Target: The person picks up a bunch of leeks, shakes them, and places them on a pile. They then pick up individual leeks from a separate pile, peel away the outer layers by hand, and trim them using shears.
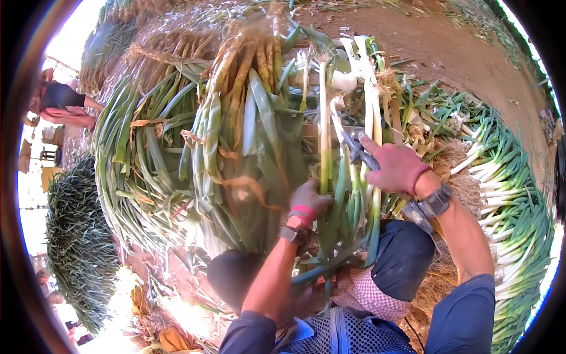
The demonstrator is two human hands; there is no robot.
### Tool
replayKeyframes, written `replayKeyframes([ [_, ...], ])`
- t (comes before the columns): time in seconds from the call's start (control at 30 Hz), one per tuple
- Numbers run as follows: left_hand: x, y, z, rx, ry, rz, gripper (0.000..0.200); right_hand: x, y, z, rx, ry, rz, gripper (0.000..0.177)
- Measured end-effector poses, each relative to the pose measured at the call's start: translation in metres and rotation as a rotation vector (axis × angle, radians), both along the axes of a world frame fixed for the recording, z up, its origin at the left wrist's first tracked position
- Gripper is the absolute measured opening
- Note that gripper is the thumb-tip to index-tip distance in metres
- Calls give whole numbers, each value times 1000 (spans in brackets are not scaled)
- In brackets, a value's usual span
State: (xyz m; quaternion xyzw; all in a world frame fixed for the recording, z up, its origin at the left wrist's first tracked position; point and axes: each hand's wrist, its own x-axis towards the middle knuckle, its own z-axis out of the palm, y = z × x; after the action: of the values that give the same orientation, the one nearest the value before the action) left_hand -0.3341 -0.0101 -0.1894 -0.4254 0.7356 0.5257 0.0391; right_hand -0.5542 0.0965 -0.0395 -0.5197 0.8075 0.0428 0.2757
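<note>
Grey-gloved and pink-cuffed, my left hand is closed around the green part of a long green onion, low on its stalk. My right hand, in a pinkish glove, grips a dark metal tool that looks like shears. The tool's tip is close to the white end of another green onion, which bends at the top. Further white stalks stand upright beside my right fingers. Leaves of these onions hang down between my knees. My fingers hide part of the tool.
A big heap of untrimmed green onions lies to the left, roots away from me. Trimmed onions line the right in a curved row beside loose roots. Another dark green pile and a person are at far left.
</note>
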Motion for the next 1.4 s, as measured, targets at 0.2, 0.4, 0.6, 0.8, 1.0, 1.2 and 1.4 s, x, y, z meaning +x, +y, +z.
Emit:
replayKeyframes([
  [0.2, -2, -21, 18, 28, 120, 176, 41, 22, 39, 34, 236, -220, 60, 93],
  [0.4, -5, -17, 29, -169, 90, 37, 41, 16, 56, 59, 142, -97, -46, 92],
  [0.6, -4, -5, 30, -169, 14, 46, 41, 19, 80, 62, 177, -203, 50, 94],
  [0.8, -7, -32, 36, -180, 181, 156, 40, 13, 67, 66, 263, -156, 71, 93],
  [1.0, -26, 31, 34, -313, -118, -308, 45, 3, 54, 51, -25, -213, 7, 95],
  [1.2, -77, -50, 32, -567, 57, -77, 37, -3, 49, 13, -164, -132, -44, 92],
  [1.4, -148, -146, 19, -688, -300, -98, 36, -3, 50, 2, -144, -186, -66, 96],
])
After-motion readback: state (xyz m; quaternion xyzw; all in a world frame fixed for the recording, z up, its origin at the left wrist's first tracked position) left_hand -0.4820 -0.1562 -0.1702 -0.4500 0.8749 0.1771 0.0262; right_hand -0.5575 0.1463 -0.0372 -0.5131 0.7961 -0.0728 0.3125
